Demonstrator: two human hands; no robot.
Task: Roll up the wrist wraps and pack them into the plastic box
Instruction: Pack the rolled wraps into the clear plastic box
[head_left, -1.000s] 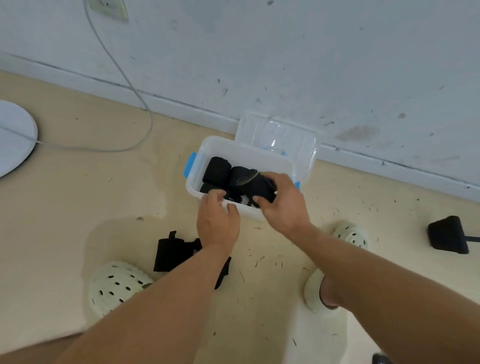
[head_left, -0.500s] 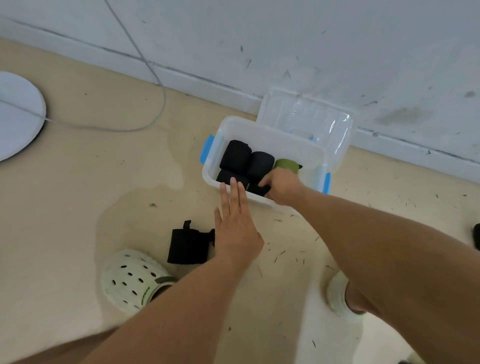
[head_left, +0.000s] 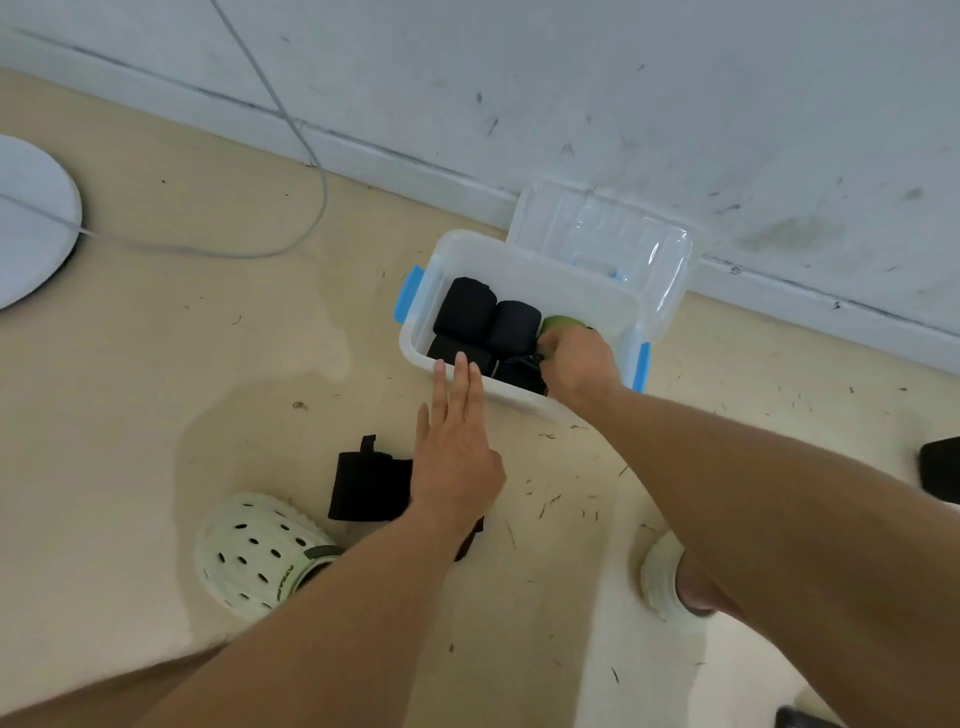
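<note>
Floor: beige floor (head_left: 156, 415) strewn with small dark bits, meeting a scuffed pale wall (head_left: 675, 78); a grey cable (head_left: 311, 156) runs down the wall and loops across the floor.
Plastic box: clear plastic box (head_left: 470, 249) with blue latches, open, just ahead of both hands; its clear lid (head_left: 602, 234) leans behind it against the wall.
Rolled wraps: two black rolled wrist wraps (head_left: 485, 314) lie side by side in the box, more black rolls nearer the left fingertips; a green roll (head_left: 558, 323) shows just beyond the right hand.
Right hand: right hand (head_left: 579, 364) reaches into the box, fingers curled down on a black wrap (head_left: 519, 371) at the near wall, gripping it.
Left hand: left hand (head_left: 457, 447) is flat, fingers straight and together, holding nothing, fingertips at the box's near rim.
Loose wrap: an unrolled black wrist wrap (head_left: 369, 486) lies on the floor, partly under the left hand and wrist.
Shoes: a white perforated clog (head_left: 254, 553) sits left of the left forearm; another is partly hidden under the right forearm.
</note>
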